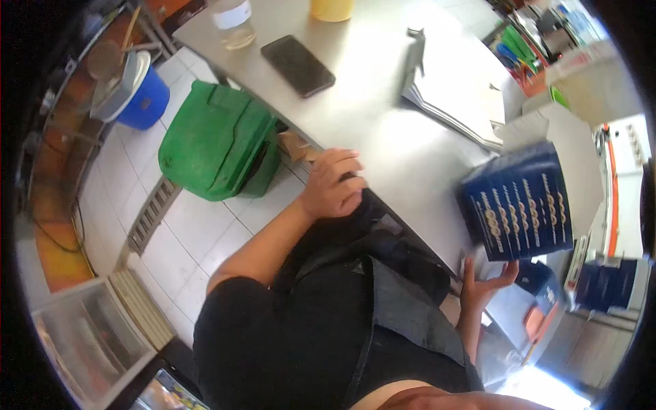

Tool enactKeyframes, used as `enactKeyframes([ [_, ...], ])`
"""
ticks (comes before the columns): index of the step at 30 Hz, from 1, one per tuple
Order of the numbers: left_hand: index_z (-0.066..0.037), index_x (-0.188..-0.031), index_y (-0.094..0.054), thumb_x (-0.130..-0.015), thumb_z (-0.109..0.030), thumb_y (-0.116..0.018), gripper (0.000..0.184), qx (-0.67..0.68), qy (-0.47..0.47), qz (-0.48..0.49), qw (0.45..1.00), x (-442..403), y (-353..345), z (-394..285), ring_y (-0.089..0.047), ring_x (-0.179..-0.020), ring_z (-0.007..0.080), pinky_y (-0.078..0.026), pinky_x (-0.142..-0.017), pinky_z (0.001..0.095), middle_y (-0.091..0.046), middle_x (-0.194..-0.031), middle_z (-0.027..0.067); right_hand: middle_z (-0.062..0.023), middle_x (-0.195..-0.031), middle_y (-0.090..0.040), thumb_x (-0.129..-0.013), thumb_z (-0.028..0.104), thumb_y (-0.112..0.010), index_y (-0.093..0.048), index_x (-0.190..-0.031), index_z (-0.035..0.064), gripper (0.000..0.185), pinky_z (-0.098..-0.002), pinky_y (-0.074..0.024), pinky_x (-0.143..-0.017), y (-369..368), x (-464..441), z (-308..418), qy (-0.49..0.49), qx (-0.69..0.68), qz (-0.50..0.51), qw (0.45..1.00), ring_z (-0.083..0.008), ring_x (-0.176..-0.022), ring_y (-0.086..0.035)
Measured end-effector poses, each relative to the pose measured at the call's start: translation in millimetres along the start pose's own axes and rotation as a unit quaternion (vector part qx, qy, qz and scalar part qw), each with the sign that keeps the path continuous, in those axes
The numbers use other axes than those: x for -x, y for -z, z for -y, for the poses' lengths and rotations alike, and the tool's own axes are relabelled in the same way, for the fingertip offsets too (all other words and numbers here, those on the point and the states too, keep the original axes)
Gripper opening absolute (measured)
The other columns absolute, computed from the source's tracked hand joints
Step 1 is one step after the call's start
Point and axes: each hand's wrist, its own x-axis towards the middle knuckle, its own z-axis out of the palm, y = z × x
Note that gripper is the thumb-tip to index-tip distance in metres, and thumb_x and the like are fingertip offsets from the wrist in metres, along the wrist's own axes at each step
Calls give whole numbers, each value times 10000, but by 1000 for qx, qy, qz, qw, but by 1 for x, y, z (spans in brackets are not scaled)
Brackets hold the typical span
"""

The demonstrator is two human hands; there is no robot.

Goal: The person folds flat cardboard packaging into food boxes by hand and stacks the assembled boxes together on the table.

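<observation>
My left hand (pixel 335 183) is at the near edge of the metal table (pixel 383 147), its fingers loosely curled, with nothing visible in them. A piece of brown cardboard or paper (pixel 295 146) shows just behind it. On the right, my right hand (pixel 482 287) has its thumb and fingers spread apart, just below a row of dark blue printed boxes (pixel 519 205). These boxes stand packed together in front of an open white carton flap (pixel 574 164). Whether my right fingertips touch the lowest box edge, I cannot tell.
On the table lie a black phone (pixel 298 66) and a stack of white sheets (pixel 458 89), beside a clear container (pixel 233 24) and a yellow one (pixel 331 8). A green lidded bin (pixel 215 140) and a blue bucket (pixel 145 96) stand on the tiled floor. More blue boxes (pixel 605 283) sit at right.
</observation>
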Motion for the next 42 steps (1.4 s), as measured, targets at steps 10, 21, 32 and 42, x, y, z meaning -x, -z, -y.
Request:
enactKeyframes([
  [10, -177, -1380, -676, -847, -284, -778, 553, -39, 211, 156, 964, 138, -51, 78, -393, -1494, 461, -243, -1227, 706, -506, -1480, 235, -186, -1657, -333, -923, 515, -784, -142, -1643, 65, 1065, -580, -337, -1194, 4, -6, -4, 7, -16, 0, 1000, -387, -1488, -408],
  [21, -81, -1398, -663, -978, -421, -627, 541, -177, 461, 270, 827, 214, -188, 279, -533, -1404, 387, -459, -1111, 527, -607, -1469, 210, -185, -1628, -377, -979, 466, -727, -242, -1628, 62, 906, -553, -344, -1190, 4, -7, 11, 13, 21, 24, 999, -365, -1450, -439],
  [32, -99, -1318, -706, -975, -351, -628, 432, -153, 431, 135, 879, 222, -173, 290, -716, -1165, 380, -576, -952, 511, -730, -1287, 186, -205, -1567, -422, -954, 229, -761, -328, -1593, 40, 795, -508, -311, -1223, 4, -7, 16, 18, 10, 30, 999, -372, -1454, -417],
  [42, -77, -1125, -759, -957, -329, -637, 327, -141, 501, 213, 827, 92, 39, 122, -725, -990, 437, -574, -864, 537, -754, -1076, 217, -212, -1593, -447, -982, 198, -738, -313, -1584, 22, 758, -506, -314, -1228, 3, -5, 17, 73, -4, -2, 997, -353, -1476, -449],
])
